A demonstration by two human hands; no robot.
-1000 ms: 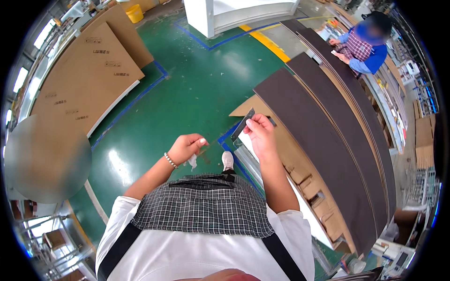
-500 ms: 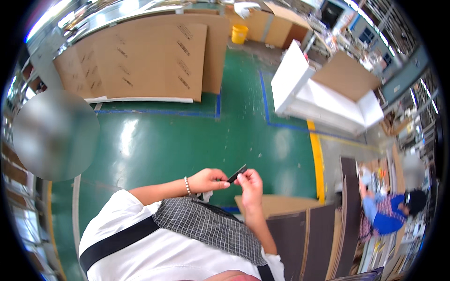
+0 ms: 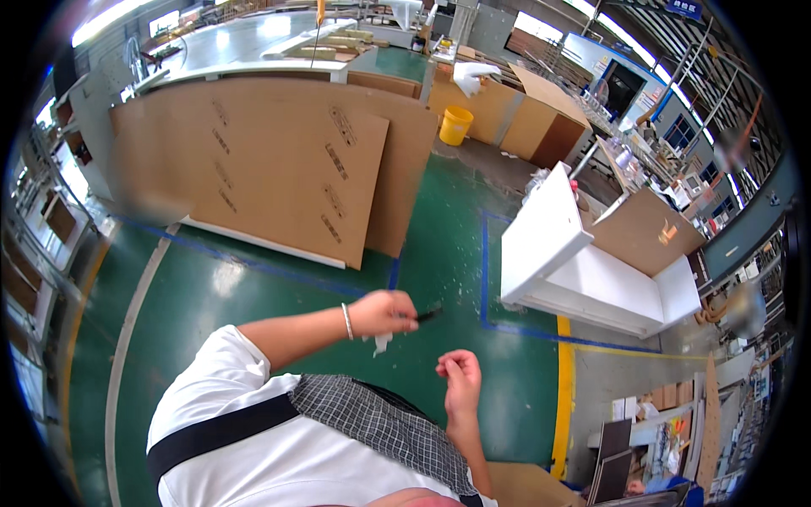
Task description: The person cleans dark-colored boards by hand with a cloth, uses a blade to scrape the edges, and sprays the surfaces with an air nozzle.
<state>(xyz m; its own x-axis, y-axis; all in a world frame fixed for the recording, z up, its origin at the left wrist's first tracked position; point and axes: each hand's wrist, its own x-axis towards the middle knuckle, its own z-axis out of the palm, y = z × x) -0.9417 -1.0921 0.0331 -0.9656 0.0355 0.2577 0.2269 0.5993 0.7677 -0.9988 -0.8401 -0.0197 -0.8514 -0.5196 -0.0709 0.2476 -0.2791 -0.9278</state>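
My left hand (image 3: 384, 313) is closed around a slim black tool (image 3: 431, 314) that sticks out to the right past its fingers; motion blur hides its exact kind. Below that palm hangs a small white scrap (image 3: 382, 343), perhaps paper or film. My right hand (image 3: 460, 384) is apart from it, lower and to the right, with curled fingers and nothing visible in them. Both hands are in front of my checked apron (image 3: 363, 418), over the green floor (image 3: 338, 325).
Large brown cardboard sheets (image 3: 279, 160) stand upright ahead on the left. A white cabinet-like frame (image 3: 545, 241) with a brown panel is on the right. Farther off is a yellow bucket (image 3: 456, 127). Dark boards (image 3: 612, 452) stand at the lower right, near a partly visible person in blue.
My hands have parted: the right has let go of the black tool and dropped lower, while the left keeps it. The view has tilted up, and the co-worker has mostly left the picture.
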